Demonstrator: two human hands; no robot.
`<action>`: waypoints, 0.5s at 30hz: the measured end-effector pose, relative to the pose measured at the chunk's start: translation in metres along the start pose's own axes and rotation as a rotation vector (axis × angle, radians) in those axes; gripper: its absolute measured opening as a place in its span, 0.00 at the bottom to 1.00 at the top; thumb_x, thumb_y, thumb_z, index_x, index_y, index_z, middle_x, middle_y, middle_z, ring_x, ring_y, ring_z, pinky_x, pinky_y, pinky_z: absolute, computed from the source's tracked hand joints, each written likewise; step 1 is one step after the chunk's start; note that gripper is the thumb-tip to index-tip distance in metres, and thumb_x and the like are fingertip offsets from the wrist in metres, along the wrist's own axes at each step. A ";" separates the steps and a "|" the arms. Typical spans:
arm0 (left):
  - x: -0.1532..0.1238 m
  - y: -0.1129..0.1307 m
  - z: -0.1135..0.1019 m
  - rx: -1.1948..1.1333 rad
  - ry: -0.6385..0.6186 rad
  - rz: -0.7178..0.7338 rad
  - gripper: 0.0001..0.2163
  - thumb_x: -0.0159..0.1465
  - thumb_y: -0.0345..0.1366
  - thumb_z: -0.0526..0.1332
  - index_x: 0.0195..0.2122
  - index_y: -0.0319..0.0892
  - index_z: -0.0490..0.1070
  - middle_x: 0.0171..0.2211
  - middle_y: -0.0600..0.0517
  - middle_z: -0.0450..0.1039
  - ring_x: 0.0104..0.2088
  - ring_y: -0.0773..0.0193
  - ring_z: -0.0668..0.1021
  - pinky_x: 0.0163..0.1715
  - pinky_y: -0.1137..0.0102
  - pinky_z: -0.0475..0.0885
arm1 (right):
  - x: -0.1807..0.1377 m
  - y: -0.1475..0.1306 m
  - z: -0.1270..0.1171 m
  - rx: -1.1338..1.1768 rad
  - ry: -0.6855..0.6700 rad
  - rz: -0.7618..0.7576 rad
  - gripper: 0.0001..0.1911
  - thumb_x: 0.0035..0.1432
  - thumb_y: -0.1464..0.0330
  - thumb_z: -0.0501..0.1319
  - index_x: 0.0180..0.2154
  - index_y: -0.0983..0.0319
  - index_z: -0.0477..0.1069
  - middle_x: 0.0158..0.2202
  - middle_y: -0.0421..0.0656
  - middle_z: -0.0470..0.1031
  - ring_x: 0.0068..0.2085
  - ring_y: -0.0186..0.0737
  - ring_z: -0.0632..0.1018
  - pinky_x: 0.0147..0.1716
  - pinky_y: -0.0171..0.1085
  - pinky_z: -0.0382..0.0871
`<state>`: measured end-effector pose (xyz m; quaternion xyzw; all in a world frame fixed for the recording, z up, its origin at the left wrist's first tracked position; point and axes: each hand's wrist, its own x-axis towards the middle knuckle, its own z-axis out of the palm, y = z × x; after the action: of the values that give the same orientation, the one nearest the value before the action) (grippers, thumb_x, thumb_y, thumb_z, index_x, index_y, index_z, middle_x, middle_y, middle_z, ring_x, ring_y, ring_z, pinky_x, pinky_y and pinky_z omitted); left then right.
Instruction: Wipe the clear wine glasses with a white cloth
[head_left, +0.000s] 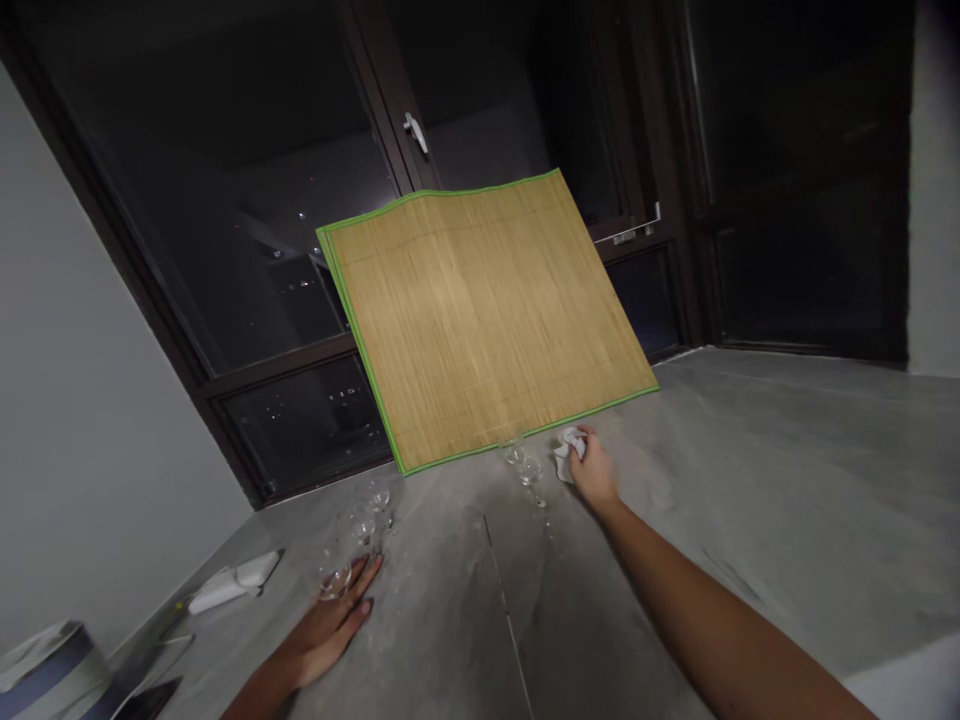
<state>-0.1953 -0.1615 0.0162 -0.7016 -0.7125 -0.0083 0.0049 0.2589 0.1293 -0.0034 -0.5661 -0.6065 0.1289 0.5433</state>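
Cloth [568, 455] in right hand [594, 476]; glass pieces [525, 466] beside, bamboo mat [480, 320] behind.

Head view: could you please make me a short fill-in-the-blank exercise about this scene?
1. The right hand grips a crumpled cloth whose colour is ____.
2. The mat leaning against the window has a ____ border.
3. The left hand lies flat, palm ____, beside a small glass.
Missing words: white; green; down.
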 end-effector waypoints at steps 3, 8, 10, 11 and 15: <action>0.003 0.000 0.002 -0.003 0.010 0.002 0.28 0.71 0.54 0.42 0.70 0.56 0.45 0.71 0.50 0.49 0.70 0.51 0.53 0.68 0.47 0.45 | 0.000 -0.001 -0.001 -0.005 0.000 0.002 0.22 0.64 0.67 0.55 0.59 0.63 0.62 0.45 0.49 0.79 0.43 0.45 0.79 0.41 0.37 0.67; 0.007 0.004 0.001 0.001 0.026 -0.013 0.28 0.70 0.55 0.42 0.70 0.56 0.47 0.70 0.51 0.51 0.70 0.51 0.55 0.68 0.48 0.46 | -0.001 -0.003 -0.003 -0.026 -0.004 0.011 0.22 0.64 0.67 0.55 0.58 0.63 0.62 0.45 0.48 0.79 0.41 0.45 0.79 0.39 0.37 0.65; 0.006 0.004 0.001 0.012 0.023 -0.014 0.28 0.70 0.55 0.42 0.70 0.56 0.47 0.71 0.51 0.51 0.70 0.52 0.55 0.68 0.48 0.47 | -0.001 -0.005 -0.004 -0.033 -0.006 0.017 0.22 0.64 0.67 0.55 0.59 0.62 0.62 0.45 0.48 0.79 0.42 0.45 0.79 0.39 0.36 0.65; 0.005 0.003 0.002 0.017 0.023 -0.012 0.28 0.70 0.54 0.42 0.70 0.56 0.46 0.71 0.51 0.51 0.70 0.52 0.55 0.68 0.48 0.47 | -0.002 -0.005 -0.005 -0.036 -0.008 0.020 0.22 0.64 0.67 0.55 0.59 0.62 0.62 0.45 0.48 0.79 0.42 0.45 0.79 0.39 0.36 0.65; 0.001 -0.003 0.004 0.039 0.067 0.016 0.27 0.71 0.53 0.44 0.70 0.57 0.47 0.70 0.51 0.52 0.69 0.51 0.57 0.67 0.47 0.49 | -0.003 -0.008 -0.007 -0.047 -0.018 0.036 0.22 0.65 0.67 0.55 0.59 0.62 0.62 0.44 0.48 0.79 0.40 0.44 0.79 0.38 0.35 0.64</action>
<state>-0.1986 -0.1602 0.0122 -0.7065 -0.7062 -0.0178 0.0425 0.2596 0.1210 0.0040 -0.5882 -0.6041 0.1296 0.5219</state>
